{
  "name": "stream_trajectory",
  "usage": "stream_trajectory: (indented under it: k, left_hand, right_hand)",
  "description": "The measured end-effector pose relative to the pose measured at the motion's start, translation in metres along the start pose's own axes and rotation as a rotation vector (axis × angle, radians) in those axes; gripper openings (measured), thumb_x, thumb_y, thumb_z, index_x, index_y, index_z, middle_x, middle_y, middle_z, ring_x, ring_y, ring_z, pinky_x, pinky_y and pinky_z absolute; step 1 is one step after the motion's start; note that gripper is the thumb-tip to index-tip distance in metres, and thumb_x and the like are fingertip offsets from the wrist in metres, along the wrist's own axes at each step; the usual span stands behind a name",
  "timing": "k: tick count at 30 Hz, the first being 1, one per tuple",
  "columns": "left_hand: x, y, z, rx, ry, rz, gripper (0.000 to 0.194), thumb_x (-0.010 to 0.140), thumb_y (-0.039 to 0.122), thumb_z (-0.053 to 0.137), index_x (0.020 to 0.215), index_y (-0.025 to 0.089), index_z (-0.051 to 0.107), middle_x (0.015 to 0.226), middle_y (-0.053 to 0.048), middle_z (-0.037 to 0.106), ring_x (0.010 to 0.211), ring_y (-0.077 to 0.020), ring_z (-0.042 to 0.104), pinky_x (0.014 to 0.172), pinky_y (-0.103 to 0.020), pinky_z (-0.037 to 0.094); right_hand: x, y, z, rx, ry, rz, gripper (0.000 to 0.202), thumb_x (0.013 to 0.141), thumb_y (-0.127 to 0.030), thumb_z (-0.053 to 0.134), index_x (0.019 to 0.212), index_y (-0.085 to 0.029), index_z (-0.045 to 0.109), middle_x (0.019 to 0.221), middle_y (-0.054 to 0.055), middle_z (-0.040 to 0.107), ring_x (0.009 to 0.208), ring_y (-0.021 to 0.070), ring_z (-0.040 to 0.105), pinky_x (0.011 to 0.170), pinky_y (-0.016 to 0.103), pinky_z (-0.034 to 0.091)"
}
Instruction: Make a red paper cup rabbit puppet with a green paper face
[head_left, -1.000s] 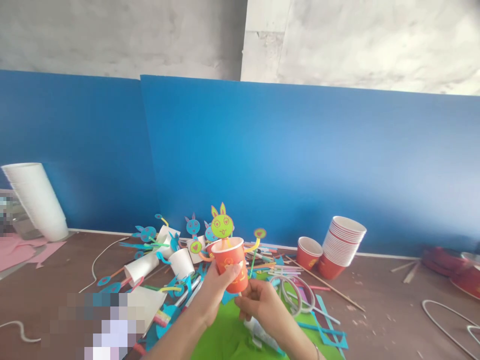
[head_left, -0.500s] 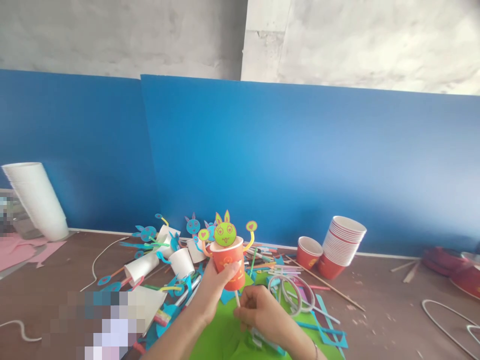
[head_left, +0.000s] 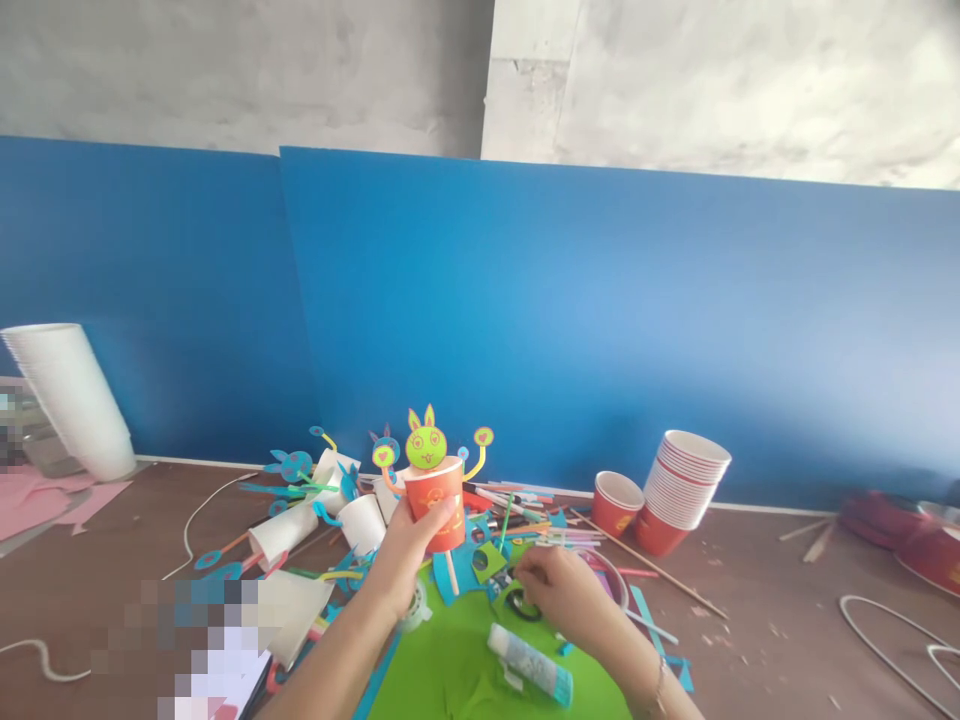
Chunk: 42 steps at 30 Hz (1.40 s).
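Observation:
My left hand (head_left: pixel 411 545) is wrapped around a red paper cup (head_left: pixel 433 515), thumb across its front. From the cup rises a green paper rabbit head (head_left: pixel 426 447), with a bent straw arm on each side ending in a green heart disc. A pale stick (head_left: pixel 451 574) hangs below the cup. My right hand (head_left: pixel 559 590) has its fingers curled together over the clutter, beside a black ring-shaped handle (head_left: pixel 523 605); what the fingertips touch is hidden. A glue stick (head_left: pixel 530 664) lies on green paper (head_left: pixel 442 670) below this hand.
Blue rabbit figures with white cups (head_left: pixel 364 525) lie at left. A tape roll (head_left: pixel 415 605) is near my left wrist. Behind, a red cup (head_left: pixel 618 503) stands beside a cup stack (head_left: pixel 684 490). White cups (head_left: pixel 71 400) lean far left. A blue panel (head_left: pixel 600 320) borders the table.
My right hand has let go of the stick and moved right and up over the clutter. My left hand has shifted the cup slightly left and up. The glue stick now shows.

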<state>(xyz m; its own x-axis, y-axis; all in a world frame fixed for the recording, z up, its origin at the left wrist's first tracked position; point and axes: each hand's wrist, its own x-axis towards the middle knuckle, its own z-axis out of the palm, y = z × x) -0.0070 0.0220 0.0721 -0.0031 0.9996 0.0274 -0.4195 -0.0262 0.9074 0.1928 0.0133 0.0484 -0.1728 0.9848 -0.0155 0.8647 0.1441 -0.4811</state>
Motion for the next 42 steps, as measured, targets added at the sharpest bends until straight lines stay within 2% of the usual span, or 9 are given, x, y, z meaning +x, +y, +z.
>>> stream_trajectory:
  k: [5, 9, 15, 18, 20, 24, 27, 35, 42]
  left_hand:
    - [0.003, -0.004, -0.004, 0.027, -0.009, -0.023, 0.055, 0.067, 0.041, 0.076, 0.114, 0.016, 0.059, 0.092, -0.007, 0.07, 0.084, -0.0218, 0.063, 0.071, -0.028, 0.049]
    - [0.003, -0.005, -0.006, 0.035, -0.013, -0.032, 0.055, 0.069, 0.04, 0.075, 0.116, 0.017, 0.057, 0.095, -0.007, 0.069, 0.086, -0.0215, 0.063, 0.072, -0.028, 0.049]
    - [-0.001, -0.004, -0.002, 0.041, -0.011, -0.055, 0.062, 0.066, 0.042, 0.077, 0.118, 0.015, 0.056, 0.101, -0.011, 0.069, 0.087, -0.0237, 0.064, 0.074, -0.031, 0.05]
    - [-0.004, -0.002, 0.002, 0.026, 0.006, -0.07, 0.062, 0.064, 0.041, 0.078, 0.117, 0.016, 0.058, 0.103, -0.01, 0.07, 0.09, -0.0243, 0.065, 0.076, -0.031, 0.049]
    - [-0.003, -0.003, 0.003, 0.023, 0.003, -0.075, 0.064, 0.063, 0.042, 0.079, 0.118, 0.016, 0.059, 0.099, -0.01, 0.071, 0.087, -0.0242, 0.065, 0.074, -0.031, 0.05]
    - [0.003, -0.012, 0.003, 0.013, 0.006, -0.078, 0.073, 0.056, 0.043, 0.082, 0.119, 0.012, 0.059, 0.09, -0.011, 0.072, 0.08, -0.0249, 0.066, 0.07, -0.031, 0.05]
    - [0.005, -0.015, 0.001, 0.012, 0.005, -0.081, 0.073, 0.057, 0.043, 0.081, 0.119, 0.012, 0.058, 0.094, -0.012, 0.072, 0.083, -0.0255, 0.066, 0.071, -0.031, 0.051]
    - [-0.003, 0.001, 0.0, 0.02, -0.028, -0.055, 0.068, 0.067, 0.041, 0.076, 0.125, 0.014, 0.054, 0.105, -0.013, 0.069, 0.094, -0.0261, 0.064, 0.076, -0.03, 0.05]
    - [-0.001, 0.003, 0.002, 0.01, -0.002, -0.038, 0.067, 0.067, 0.041, 0.076, 0.124, 0.013, 0.055, 0.099, -0.012, 0.07, 0.087, -0.0249, 0.065, 0.072, -0.029, 0.05]
  right_hand:
    - [-0.004, 0.009, 0.003, -0.111, -0.066, -0.014, 0.028, 0.066, -0.004, 0.048, 0.043, -0.018, 0.053, 0.047, 0.005, 0.055, 0.047, 0.0157, 0.051, 0.049, 0.028, 0.028]
    - [-0.003, 0.014, 0.004, -0.138, -0.061, -0.003, 0.026, 0.067, -0.005, 0.051, 0.045, -0.018, 0.057, 0.048, 0.006, 0.057, 0.049, 0.0172, 0.055, 0.049, 0.028, 0.032]
    - [0.005, 0.01, 0.012, -0.219, -0.034, 0.007, 0.029, 0.068, 0.001, 0.047, 0.067, -0.016, 0.07, 0.071, 0.011, 0.07, 0.073, 0.0237, 0.066, 0.064, 0.03, 0.045]
    - [0.006, 0.003, 0.023, -0.272, -0.041, -0.018, 0.042, 0.064, 0.007, 0.047, 0.09, -0.015, 0.071, 0.095, 0.014, 0.07, 0.095, 0.0261, 0.063, 0.079, 0.031, 0.046]
    - [0.005, -0.002, 0.027, -0.312, -0.046, -0.032, 0.049, 0.063, 0.01, 0.045, 0.1, -0.012, 0.068, 0.101, 0.015, 0.069, 0.102, 0.0281, 0.06, 0.083, 0.032, 0.046]
    - [0.004, -0.006, 0.03, -0.377, -0.057, -0.045, 0.052, 0.063, 0.01, 0.045, 0.106, -0.011, 0.066, 0.096, 0.015, 0.07, 0.1, 0.0308, 0.06, 0.078, 0.034, 0.047]
    - [0.004, -0.008, 0.03, -0.403, -0.056, -0.056, 0.049, 0.064, 0.007, 0.046, 0.104, -0.011, 0.066, 0.094, 0.015, 0.07, 0.097, 0.0302, 0.062, 0.076, 0.033, 0.047]
    - [0.004, 0.003, 0.018, -0.38, -0.019, -0.028, 0.041, 0.06, -0.006, 0.052, 0.094, -0.019, 0.069, 0.085, 0.01, 0.071, 0.083, 0.0258, 0.064, 0.065, 0.028, 0.042]
    - [0.006, 0.006, 0.006, -0.283, 0.034, -0.034, 0.037, 0.061, -0.011, 0.05, 0.092, -0.021, 0.069, 0.091, 0.008, 0.07, 0.089, 0.0234, 0.061, 0.069, 0.028, 0.039]
